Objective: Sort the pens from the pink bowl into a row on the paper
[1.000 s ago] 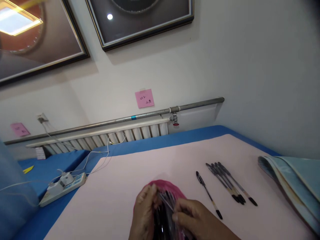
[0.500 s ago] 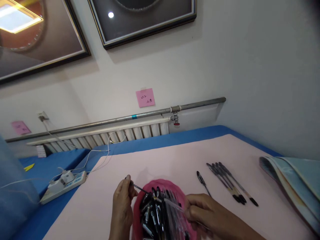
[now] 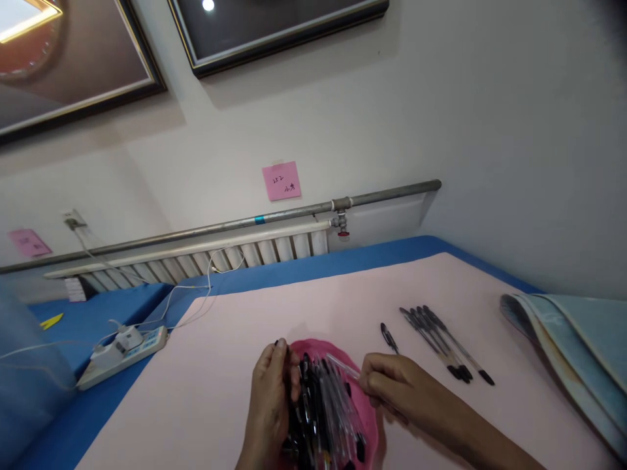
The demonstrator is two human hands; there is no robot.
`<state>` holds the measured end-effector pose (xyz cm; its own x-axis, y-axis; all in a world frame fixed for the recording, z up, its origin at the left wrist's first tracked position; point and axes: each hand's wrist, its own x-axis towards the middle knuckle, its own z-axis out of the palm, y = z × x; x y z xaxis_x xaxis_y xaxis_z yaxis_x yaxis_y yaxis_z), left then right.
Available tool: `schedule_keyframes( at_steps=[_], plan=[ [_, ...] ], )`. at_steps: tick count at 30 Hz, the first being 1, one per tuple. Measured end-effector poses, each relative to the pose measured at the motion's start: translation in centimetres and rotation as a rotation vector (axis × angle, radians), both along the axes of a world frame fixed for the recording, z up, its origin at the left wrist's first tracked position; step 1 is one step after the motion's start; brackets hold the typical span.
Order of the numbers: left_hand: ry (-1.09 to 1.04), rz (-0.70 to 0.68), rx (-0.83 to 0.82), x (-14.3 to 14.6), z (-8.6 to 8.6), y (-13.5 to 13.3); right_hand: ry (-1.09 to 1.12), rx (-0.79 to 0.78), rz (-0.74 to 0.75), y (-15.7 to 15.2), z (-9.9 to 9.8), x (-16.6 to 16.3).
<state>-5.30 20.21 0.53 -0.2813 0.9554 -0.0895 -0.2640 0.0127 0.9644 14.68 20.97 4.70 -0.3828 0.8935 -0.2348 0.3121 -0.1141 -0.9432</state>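
Note:
A pink basket (image 3: 371,424) stands at the near edge, filled with black pen parts (image 3: 307,405) on its left and clear pen barrels (image 3: 337,405) on its right. My left hand (image 3: 270,395) is closed over the basket's left side. A dark tip of a thin black pen part (image 3: 279,342) shows by its thumb; the rest is hidden behind the fingers. My right hand (image 3: 394,385), at the right rim, pinches one clear pen barrel (image 3: 343,367), which points left over the basket. Just beyond this hand lies a single black-capped pen (image 3: 389,337).
Several pens (image 3: 443,343) lie side by side on the pink sheet (image 3: 215,365). Folded light-blue cloth (image 3: 578,333) lies at the right. A power strip (image 3: 125,356) with cables sits on the left. Behind the table are a radiator (image 3: 274,251) and a pipe (image 3: 294,212).
My left hand has moved right, over the basket, and the thin black part it held is now mostly hidden. The clear barrel in my right hand has shifted slightly up in view.

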Motion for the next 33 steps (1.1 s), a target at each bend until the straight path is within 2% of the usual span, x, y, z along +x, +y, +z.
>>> schedule_keyframes(
  at_steps=[3,7,13,15,19,21,23,28,33],
  plan=[
    [-0.020,0.015,0.016,0.7,-0.1,-0.1,-0.001,0.019,0.000,0.2,-0.2,0.0],
    [-0.149,0.044,0.023,1.0,-0.2,-0.1,0.009,0.034,-0.012,0.2,-0.5,-0.1],
    [-0.119,0.219,0.060,0.8,-0.4,0.1,0.114,-0.047,-0.053,-0.2,-0.5,-0.5],
    [-0.121,0.230,0.067,0.7,-0.4,0.3,0.152,-0.088,0.008,-0.7,-0.4,-0.9],
    [-0.189,0.207,0.067,0.4,-0.2,0.5,0.167,-0.134,0.256,-2.1,0.0,-1.9],
    [-0.182,0.210,0.046,0.0,-0.1,0.5,0.173,-0.152,0.287,-2.5,-0.1,-2.5],
    [-0.082,0.186,0.005,-0.6,0.2,0.3,0.189,-0.159,0.218,-2.4,-0.7,-2.8],
    [0.469,0.046,-0.068,-2.5,1.2,-0.4,0.339,-0.101,-0.088,-0.8,-2.0,-2.4],
    [0.621,-0.007,-0.015,-2.8,2.0,-0.6,0.438,-0.141,-0.185,-0.4,-2.0,-2.1]
  ],
)
